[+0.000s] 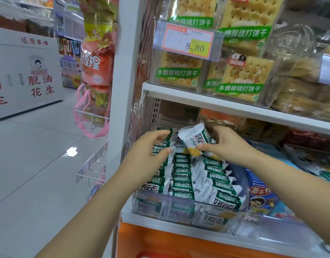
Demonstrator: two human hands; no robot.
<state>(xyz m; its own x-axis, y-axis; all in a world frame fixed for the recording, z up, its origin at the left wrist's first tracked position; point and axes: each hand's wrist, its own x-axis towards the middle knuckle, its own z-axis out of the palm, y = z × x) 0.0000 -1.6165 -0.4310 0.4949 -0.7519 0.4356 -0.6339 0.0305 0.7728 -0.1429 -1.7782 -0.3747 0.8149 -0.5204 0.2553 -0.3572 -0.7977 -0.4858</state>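
Observation:
A clear plastic bin (181,211) on the lower shelf is packed with several green-and-white snack packets (182,175) in rows. My right hand (229,146) holds one such packet (194,141) tilted above the back of the rows, thumb underneath and fingers behind it. My left hand (151,151) reaches into the back left of the bin, with thumb and fingers curled round the packets standing there.
Above is a white shelf (225,105) with clear boxes of cracker packs (242,75) and a price tag (188,42). Blue snack packs (262,198) lie to the right of the bin. Hanging bags (97,67) and wire racks (91,164) flank the left post; the tiled aisle floor (39,155) lies left.

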